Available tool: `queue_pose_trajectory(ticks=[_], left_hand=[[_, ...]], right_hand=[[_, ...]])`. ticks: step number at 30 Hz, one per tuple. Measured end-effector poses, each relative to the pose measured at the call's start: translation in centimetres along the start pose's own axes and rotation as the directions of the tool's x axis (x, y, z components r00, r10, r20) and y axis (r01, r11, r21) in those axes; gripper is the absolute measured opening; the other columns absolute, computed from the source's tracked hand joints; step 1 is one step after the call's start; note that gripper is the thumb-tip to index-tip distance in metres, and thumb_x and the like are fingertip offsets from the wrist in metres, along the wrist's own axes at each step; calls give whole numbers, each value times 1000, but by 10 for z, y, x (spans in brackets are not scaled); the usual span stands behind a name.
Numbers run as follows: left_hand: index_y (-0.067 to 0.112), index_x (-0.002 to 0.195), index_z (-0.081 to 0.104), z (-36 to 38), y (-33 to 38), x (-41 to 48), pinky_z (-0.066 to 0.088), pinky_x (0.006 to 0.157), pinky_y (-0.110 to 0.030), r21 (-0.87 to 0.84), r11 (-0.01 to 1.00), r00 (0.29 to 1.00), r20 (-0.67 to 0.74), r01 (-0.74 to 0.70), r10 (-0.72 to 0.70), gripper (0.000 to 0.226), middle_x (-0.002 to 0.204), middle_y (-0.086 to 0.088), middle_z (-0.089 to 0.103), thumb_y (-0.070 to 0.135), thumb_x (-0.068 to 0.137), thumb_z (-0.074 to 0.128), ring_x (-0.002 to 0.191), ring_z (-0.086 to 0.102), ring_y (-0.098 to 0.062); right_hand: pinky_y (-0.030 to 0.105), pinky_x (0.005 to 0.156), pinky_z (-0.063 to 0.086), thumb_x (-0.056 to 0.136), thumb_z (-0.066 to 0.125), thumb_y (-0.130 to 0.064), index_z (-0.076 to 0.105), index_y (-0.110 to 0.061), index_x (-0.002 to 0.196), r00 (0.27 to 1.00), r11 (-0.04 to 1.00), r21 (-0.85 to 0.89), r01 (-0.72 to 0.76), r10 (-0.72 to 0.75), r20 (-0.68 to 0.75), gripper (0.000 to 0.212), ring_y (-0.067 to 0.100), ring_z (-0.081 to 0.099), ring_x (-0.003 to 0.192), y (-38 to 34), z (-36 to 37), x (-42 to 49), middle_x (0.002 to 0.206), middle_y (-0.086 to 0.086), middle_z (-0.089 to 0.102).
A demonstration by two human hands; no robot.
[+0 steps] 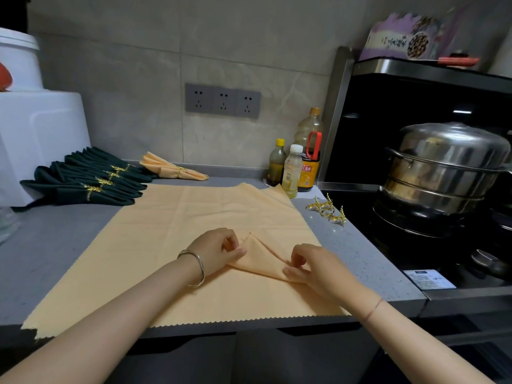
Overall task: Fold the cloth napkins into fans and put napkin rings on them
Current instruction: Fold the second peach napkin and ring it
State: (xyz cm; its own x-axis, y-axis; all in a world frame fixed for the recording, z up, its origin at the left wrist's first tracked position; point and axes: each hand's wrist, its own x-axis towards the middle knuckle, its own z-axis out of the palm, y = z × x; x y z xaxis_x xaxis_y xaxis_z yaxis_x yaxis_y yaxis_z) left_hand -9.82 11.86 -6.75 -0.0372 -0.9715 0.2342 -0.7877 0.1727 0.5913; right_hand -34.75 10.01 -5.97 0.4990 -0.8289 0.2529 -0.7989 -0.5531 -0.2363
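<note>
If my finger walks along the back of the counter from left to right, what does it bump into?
White appliance → green napkins → folded peach napkin → bottles → gold rings → steamer pot.

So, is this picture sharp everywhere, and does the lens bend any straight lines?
Head view: the left hand, right hand and orange napkin are fairly sharp; the purple box at top right is smeared; the wide lens bows the counter edge and tilts the steel stove frame; the steamer pot shows bright glare; shadows are soft.
</note>
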Motion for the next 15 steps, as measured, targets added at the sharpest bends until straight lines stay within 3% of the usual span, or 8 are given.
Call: queue_pose_trajectory(ticks=[2, 3, 5, 6, 8, 10, 15], left_hand=[[26, 100, 55, 2, 0, 1, 42, 70, -24, 35, 999, 1000, 1, -22, 22, 18, 92, 12, 56, 32, 86, 65, 69, 51, -5], [28, 116, 51, 3, 0, 1, 42, 74, -23, 79, 995, 998, 17, -59, 58, 30, 106, 12, 55, 30, 88, 63, 76, 52, -4], [30, 143, 31, 6, 0, 3, 36, 97, -25, 235, 954, 982, 76, -187, 173, 55, 139, 9, 41, 24, 93, 53, 112, 49, -10], [31, 149, 20, 7, 1, 4, 26, 108, -28, 322, 913, 967, 118, -252, 225, 62, 151, 9, 28, 20, 94, 46, 131, 36, -13], [31, 152, 6, 10, 6, 6, 5, 117, -32, 458, 826, 942, 221, -330, 254, 67, 159, 12, 6, 13, 95, 36, 145, 9, -13], [29, 153, 3, 14, 9, 8, -6, 118, -33, 516, 788, 931, 308, -337, 196, 62, 159, 13, 0, 14, 98, 29, 147, -3, -12], [24, 153, 7, 21, 4, 5, -7, 118, -30, 470, 844, 928, 365, -258, 81, 52, 160, 12, 1, 37, 104, 15, 147, -5, -10]], right_hand=[[22, 72, 42, 89, 59, -42, 56, -28, 107, 1000, 999, 36, 7, -7, 7, 24, 5, 52, 82, -1, 2, 1, 94, -13, 55], [22, 74, 42, 90, 58, -41, 56, -30, 116, 1000, 999, 38, 23, -23, 12, 28, 6, 52, 84, 0, 3, 2, 95, -12, 54], [23, 75, 43, 93, 54, -40, 54, -32, 128, 998, 999, 12, 52, -52, 26, 36, 9, 52, 87, 1, 7, 4, 97, -7, 51], [23, 72, 42, 94, 52, -41, 53, -32, 131, 998, 998, -6, 57, -57, 32, 38, 11, 51, 86, 2, 9, 5, 96, -5, 49], [20, 64, 34, 95, 49, -41, 52, -32, 133, 997, 997, -43, 66, -64, 40, 39, 11, 47, 82, 4, 13, 7, 94, -3, 45], [18, 59, 29, 96, 48, -40, 53, -33, 132, 996, 994, -72, 82, -79, 48, 37, 11, 44, 80, 6, 15, 9, 91, -4, 41], [18, 59, 28, 96, 47, -40, 54, -32, 132, 993, 991, -72, 112, -109, 45, 37, 13, 45, 82, 8, 17, 11, 92, -3, 43]])
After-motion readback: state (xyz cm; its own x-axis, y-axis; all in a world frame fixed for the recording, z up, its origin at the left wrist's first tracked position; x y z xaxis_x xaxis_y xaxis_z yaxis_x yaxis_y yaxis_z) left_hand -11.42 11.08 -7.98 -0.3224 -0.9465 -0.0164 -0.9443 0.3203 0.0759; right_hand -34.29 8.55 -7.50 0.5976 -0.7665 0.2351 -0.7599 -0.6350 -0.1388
